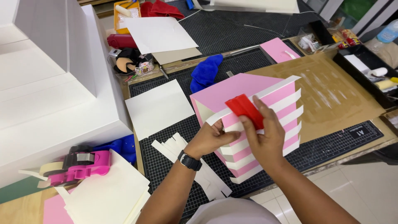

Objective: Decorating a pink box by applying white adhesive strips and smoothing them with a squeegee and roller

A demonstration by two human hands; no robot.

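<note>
Loose white strips point(182, 151) lie on the cutting mat point(166, 166) by your left wrist, a blue cloth point(206, 71) sits behind, and a pink tape dispenser point(78, 164) rests far left. The pink box point(232, 89) with white strips stands between your hands. Your left hand point(211, 139) pinches a strip on its front; your right hand point(265, 137) presses a red scraper point(244, 108) against it.

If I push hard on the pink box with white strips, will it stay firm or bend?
The pink box looks like thin board and seems hollow, so it is probably light and may dent under hard pressure. It stands tilted on the cutting mat, so it could tip if the left hand lets go. The white strips overhang its edge and would likely flex.
</note>
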